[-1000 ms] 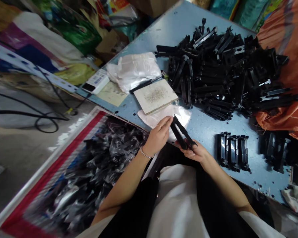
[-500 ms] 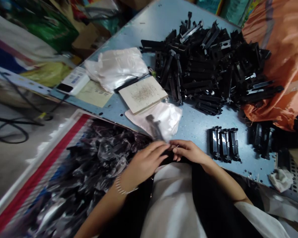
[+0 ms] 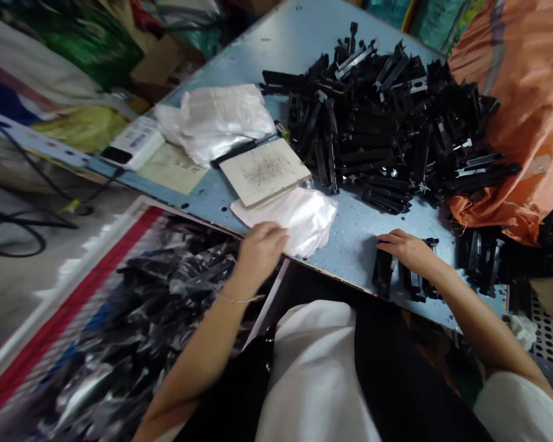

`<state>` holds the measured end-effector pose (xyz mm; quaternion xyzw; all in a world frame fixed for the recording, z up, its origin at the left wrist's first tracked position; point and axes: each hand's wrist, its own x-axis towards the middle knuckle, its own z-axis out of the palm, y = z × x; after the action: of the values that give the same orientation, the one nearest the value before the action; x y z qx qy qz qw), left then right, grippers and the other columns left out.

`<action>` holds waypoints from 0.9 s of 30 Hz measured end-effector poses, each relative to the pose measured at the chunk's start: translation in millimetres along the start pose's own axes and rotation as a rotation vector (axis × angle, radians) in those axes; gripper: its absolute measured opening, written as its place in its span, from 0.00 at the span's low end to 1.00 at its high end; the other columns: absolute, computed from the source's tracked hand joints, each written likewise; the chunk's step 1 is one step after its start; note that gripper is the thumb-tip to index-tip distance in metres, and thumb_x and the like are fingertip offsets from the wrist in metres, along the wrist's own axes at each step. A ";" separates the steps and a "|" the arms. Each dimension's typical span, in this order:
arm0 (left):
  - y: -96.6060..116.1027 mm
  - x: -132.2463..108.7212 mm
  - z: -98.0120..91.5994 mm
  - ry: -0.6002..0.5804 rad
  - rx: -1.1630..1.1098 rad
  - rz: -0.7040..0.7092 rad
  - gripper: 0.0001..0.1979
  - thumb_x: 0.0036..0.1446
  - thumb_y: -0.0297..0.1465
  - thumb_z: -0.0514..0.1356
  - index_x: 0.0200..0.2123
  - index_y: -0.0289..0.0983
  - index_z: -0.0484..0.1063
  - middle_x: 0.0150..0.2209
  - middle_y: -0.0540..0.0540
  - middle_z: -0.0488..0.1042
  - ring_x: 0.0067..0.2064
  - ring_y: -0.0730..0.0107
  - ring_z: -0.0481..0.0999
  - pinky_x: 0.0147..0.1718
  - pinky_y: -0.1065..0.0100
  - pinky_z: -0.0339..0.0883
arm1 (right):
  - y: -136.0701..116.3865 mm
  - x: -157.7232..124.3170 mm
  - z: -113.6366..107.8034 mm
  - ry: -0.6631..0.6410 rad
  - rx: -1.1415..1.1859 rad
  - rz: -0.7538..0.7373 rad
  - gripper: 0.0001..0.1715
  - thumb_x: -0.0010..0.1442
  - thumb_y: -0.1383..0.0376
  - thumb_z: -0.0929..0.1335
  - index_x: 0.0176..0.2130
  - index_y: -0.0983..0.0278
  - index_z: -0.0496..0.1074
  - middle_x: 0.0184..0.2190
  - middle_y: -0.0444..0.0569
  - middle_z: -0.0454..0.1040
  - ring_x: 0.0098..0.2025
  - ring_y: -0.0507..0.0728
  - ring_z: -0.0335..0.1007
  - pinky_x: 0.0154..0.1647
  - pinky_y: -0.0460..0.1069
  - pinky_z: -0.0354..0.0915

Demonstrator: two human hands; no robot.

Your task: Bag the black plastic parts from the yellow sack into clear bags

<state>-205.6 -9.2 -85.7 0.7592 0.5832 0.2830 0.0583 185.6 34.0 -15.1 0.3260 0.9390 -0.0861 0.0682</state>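
My left hand (image 3: 263, 248) is at the near left edge of a stack of clear plastic bags (image 3: 306, 221), its fingers drawn together on the bag edge; the fingertips are partly hidden. My right hand (image 3: 408, 250) reaches over a short row of black plastic parts on the table. Its thumb and fingers close around the top of the leftmost black plastic part (image 3: 384, 275), which tilts a little away from the others. Beside it stands another black part (image 3: 415, 286), partly covered by the hand. A large pile of similar black parts (image 3: 373, 123) lies farther back.
A speckled board (image 3: 265, 172) rests on the bags. Behind it lies a bundle of plastic film (image 3: 230, 116). An orange sack (image 3: 534, 123) borders the pile on the right. Below the blue table (image 3: 345, 239), at left, a red-and-white-edged container (image 3: 69, 319) holds bagged dark items.
My hands have parted. The left, which held a blurred dark part, has moved left to the bags without it. The right has moved right onto the row, shifting its leftmost part slightly left.
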 end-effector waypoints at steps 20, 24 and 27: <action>8.4 43.9 18.1 -0.039 -0.435 -0.132 0.24 0.54 0.19 0.50 0.50 0.36 0.75 0.55 0.41 0.75 0.58 0.61 0.74 0.60 0.54 0.67 | -91.8 83.5 59.1 -0.262 2.261 0.524 0.17 0.49 0.59 0.78 0.29 0.68 0.73 0.23 0.51 0.77 0.21 0.49 0.69 0.18 0.40 0.63; 7.2 31.0 8.3 0.038 -0.275 -0.071 0.27 0.61 0.20 0.49 0.62 0.38 0.65 0.63 0.40 0.68 0.64 0.61 0.68 0.64 0.52 0.63 | -106.6 93.3 64.3 -0.359 2.525 0.463 0.13 0.57 0.63 0.74 0.38 0.70 0.74 0.31 0.52 0.77 0.24 0.46 0.65 0.16 0.37 0.60; 17.1 20.3 6.2 0.106 -0.202 -0.024 0.26 0.65 0.22 0.48 0.65 0.39 0.62 0.62 0.39 0.69 0.64 0.62 0.68 0.64 0.55 0.64 | -111.3 98.7 68.3 -0.378 2.620 0.453 0.14 0.60 0.62 0.71 0.43 0.71 0.73 0.31 0.50 0.73 0.25 0.46 0.60 0.16 0.36 0.58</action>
<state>-184.8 5.6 -76.3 0.7265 0.5628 0.3795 0.1071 44.3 -6.8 -86.9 0.2812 0.0675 -0.9452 -0.1515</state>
